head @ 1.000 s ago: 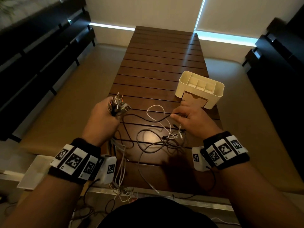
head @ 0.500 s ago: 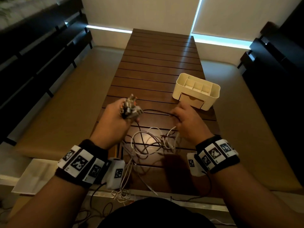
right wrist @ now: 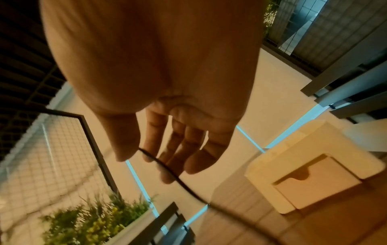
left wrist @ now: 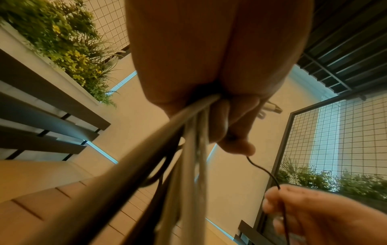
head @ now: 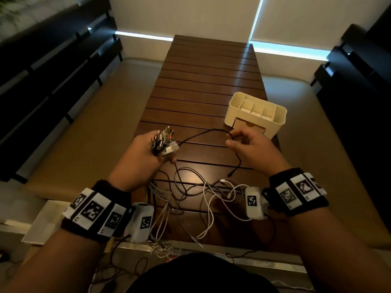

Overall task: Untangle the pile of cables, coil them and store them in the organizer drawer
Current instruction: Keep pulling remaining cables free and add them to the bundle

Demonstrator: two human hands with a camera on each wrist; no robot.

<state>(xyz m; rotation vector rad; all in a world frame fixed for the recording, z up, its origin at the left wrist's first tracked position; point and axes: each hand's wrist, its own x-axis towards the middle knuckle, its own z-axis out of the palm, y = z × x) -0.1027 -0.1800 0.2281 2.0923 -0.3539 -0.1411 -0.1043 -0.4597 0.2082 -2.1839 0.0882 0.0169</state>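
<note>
My left hand (head: pixel 157 148) grips a bundle of cable plugs (head: pixel 164 140) upright above the wooden table (head: pixel 203 85); in the left wrist view (left wrist: pixel 220 107) several grey and dark cables (left wrist: pixel 184 149) trail down from its fist. A thin black cable (head: pixel 201 135) runs from the bundle to my right hand (head: pixel 230 138), which pinches it between thumb and forefinger (right wrist: pixel 144 152); its free end hangs down by the wrist. The loose tangle of white, grey and black cables (head: pixel 196 191) lies on the near table. The cream organizer (head: pixel 277 121) stands just beyond my right hand, its drawer (head: pixel 249 125) shut.
Some cables hang over the table's near edge (head: pixel 163 248) toward my lap. Tan cushioned benches (head: pixel 88 132) flank the narrow table, with dark slatted backs on both sides. A flat white sheet (head: pixel 40 225) lies at the lower left.
My right hand has drawn the black cable up and rightward out of the tangle, so it now spans between both hands. The left hand shifted slightly right with its plug bundle.
</note>
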